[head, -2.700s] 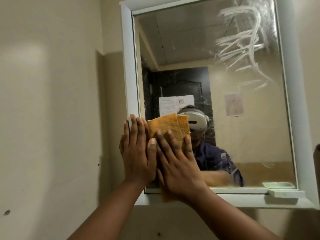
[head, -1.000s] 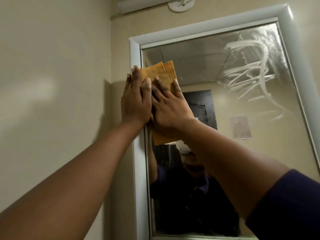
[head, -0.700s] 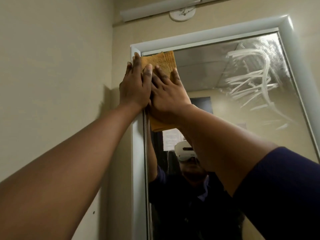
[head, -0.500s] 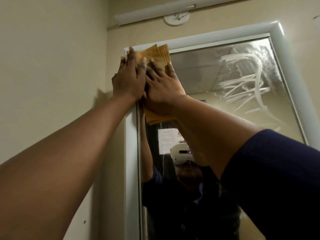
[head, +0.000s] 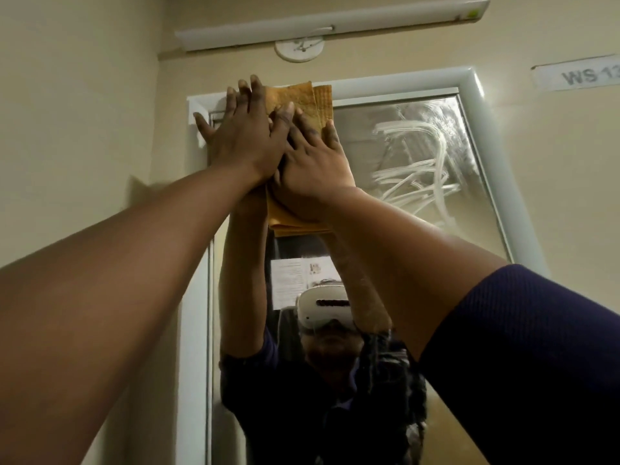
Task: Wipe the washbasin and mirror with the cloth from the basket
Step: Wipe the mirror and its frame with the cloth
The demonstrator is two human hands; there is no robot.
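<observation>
Nearest the camera, both forearms reach up toward the mirror, the right one ending in a dark sleeve. Farther along, the left hand lies flat with fingers spread, partly over the right hand, which is also flat and open. Neither grips; both palms press the folded orange cloth against the mirror's top left corner, its upper edge overlapping the white frame.

The cloth is only pinned by pressure, so easing off at full stretch would probably let it slide down the mirror and drop. The left fingers already reach past the cloth onto the frame, so part of that hand's push seems wasted on the frame. White streaks smear the mirror's upper right area, well apart from the cloth; a wipe stopping short would leave them. Above the mirror sit a round fitting and a long light tube; an overreaching stroke could knock the fitting.
</observation>
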